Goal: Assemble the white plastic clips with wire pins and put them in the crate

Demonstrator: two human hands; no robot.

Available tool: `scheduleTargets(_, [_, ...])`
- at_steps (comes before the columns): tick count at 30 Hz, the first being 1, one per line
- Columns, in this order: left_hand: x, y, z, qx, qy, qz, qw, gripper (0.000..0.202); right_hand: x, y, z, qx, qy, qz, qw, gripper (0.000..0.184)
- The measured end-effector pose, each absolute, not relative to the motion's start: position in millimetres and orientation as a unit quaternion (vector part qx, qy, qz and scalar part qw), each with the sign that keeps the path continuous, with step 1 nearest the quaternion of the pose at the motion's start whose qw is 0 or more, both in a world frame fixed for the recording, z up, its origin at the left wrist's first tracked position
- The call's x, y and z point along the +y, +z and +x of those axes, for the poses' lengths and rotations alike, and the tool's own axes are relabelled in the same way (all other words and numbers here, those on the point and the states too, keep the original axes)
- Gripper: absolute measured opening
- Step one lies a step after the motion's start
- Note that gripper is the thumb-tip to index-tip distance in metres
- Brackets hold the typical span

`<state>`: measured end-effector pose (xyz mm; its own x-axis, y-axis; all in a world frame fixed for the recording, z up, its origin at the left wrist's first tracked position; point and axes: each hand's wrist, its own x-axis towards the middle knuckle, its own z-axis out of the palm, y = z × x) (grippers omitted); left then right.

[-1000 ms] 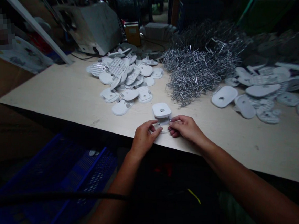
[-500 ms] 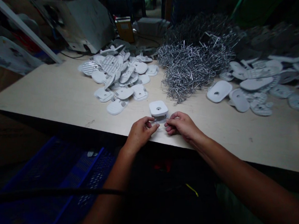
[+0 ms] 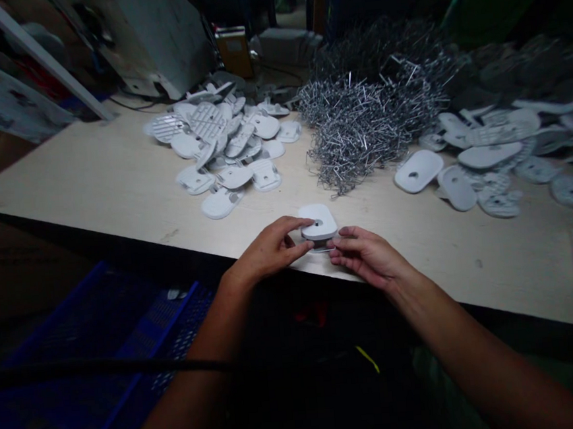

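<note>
A white plastic oval plate with a central hole sits near the front edge of the pale table. My left hand reaches over it, with the index finger on its top and the other fingers by its near edge. A thin bent metal wire shows beneath the plate's near edge, and most of it is hidden. My right hand lies just right of the wire, its fingers loose and apart, and holds nothing that I can see.
Behind my hands lie a pile of white plastic plates and a large tangled heap of bent wire. More plates lie to the right. A blue plastic crate sits below the table's left front edge.
My left hand has moved up onto the plate's top. My right hand has let go of the plate's front and drawn slightly right. The plate has turned a little.
</note>
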<state>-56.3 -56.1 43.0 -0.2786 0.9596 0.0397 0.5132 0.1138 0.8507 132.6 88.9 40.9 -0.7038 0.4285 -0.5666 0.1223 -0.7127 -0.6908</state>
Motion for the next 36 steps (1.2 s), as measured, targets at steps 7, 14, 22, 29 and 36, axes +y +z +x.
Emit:
scheduleTargets(7, [-45.7, 22.4, -49.8, 0.708, 0.454, 0.492, 0.227, 0.043, 93.6, 30.8, 133.9, -0.435, 0.811, -0.358, 0.16, 0.048])
scheduleTargets(14, [-40.2, 10.4, -51.1, 0.698, 0.489, 0.472, 0.227, 0.039, 120.7, 16.1, 140.3, -0.695, 0.638, -0.265, 0.197, 0.051])
scheduleTargets(22, [-30.1, -1.7, -41.7, 0.71, 0.515, 0.451, 0.165, 0.037, 123.9, 0.9, 120.2, -0.779, 0.527, -0.237, 0.243, 0.032])
scheduleTargets(29, [-27.4, -7.9, -37.2, 0.715, 0.517, 0.449, 0.141, 0.041, 121.0, -7.6, 120.5, -0.777, 0.514, -0.242, 0.272, 0.038])
scheduleTargets(36, [-45.9, 7.0, -33.0, 0.738, 0.485, 0.438, 0.168, 0.047, 122.5, -7.5, 127.2, -0.746, 0.582, -0.241, 0.215, 0.043])
